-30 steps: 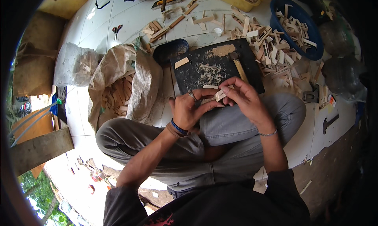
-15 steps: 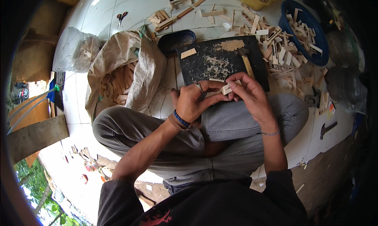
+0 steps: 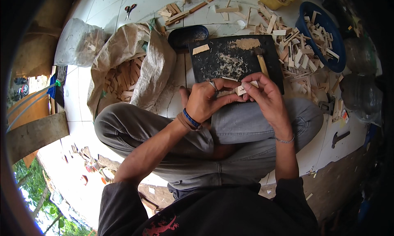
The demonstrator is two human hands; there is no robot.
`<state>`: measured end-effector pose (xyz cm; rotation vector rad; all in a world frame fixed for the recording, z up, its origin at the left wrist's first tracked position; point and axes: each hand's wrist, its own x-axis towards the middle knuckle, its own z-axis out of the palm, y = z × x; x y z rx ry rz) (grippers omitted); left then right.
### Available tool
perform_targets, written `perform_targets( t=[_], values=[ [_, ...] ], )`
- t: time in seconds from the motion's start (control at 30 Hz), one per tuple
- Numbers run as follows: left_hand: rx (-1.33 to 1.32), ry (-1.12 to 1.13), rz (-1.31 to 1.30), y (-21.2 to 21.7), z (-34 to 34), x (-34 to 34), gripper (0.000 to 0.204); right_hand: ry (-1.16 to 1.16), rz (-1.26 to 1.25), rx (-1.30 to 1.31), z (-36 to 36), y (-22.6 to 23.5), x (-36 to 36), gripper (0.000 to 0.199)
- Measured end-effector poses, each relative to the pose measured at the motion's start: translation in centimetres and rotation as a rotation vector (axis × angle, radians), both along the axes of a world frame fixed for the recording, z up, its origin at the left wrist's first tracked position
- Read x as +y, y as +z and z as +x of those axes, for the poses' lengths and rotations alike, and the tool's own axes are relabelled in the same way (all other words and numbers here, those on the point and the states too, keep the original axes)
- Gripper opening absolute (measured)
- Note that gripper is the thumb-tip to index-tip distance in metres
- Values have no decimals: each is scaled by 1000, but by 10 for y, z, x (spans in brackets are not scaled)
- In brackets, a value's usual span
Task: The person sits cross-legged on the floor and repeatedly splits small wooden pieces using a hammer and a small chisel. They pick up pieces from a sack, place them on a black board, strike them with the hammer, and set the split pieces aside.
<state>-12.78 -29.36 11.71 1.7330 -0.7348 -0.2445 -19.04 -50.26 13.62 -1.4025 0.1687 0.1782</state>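
Close to the near edge of a black board [image 3: 204, 66], both hands meet at a small pale wooden block [image 3: 241, 90]. My left hand [image 3: 202, 99] is closed, its thumb and fingers pinching the left end of the block. From the other side, my right hand [image 3: 267, 93] grips the block with bent fingers, which cover part of it. On the board lie wood shavings [image 3: 230, 64], a heap of sawdust [image 3: 247, 43], a flat pale wood piece [image 3: 201, 49] and a hammer [image 3: 262, 64] with a wooden handle.
A woven sack [image 3: 160, 67] of wood pieces stands at left, with a dark blue tray [image 3: 177, 39] beyond it. At right, a blue basin [image 3: 340, 62] leans among a pile of wood pieces [image 3: 301, 57]. Scissors [image 3: 130, 11] lie far left; another hammer [image 3: 340, 139] lies right.
The whole view has shifted slightly. Both hands still hold the wooden block at the board's near edge, and the right fingers have turned a little around it.
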Motion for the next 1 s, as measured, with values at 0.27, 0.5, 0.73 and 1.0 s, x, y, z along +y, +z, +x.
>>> perform_targets(
  t=[0.27, 0.5, 0.73, 1.0],
  values=[
    [-83, -15, -143, 8, 2, -2, 39, -12, -82, 36, -4, 3, 2, 20],
    [-44, -21, -140, 9, 2, -4, 21, -34, -65, 39, -5, 4, 5, 22],
    [111, 13, -183, 4, -2, -6, 14, -56, -91, 63, -4, 8, 7, 23],
    [180, 87, -255, -3, 0, -5, 12, -254, -932, -27, -12, 13, -15, 50]
  ],
)
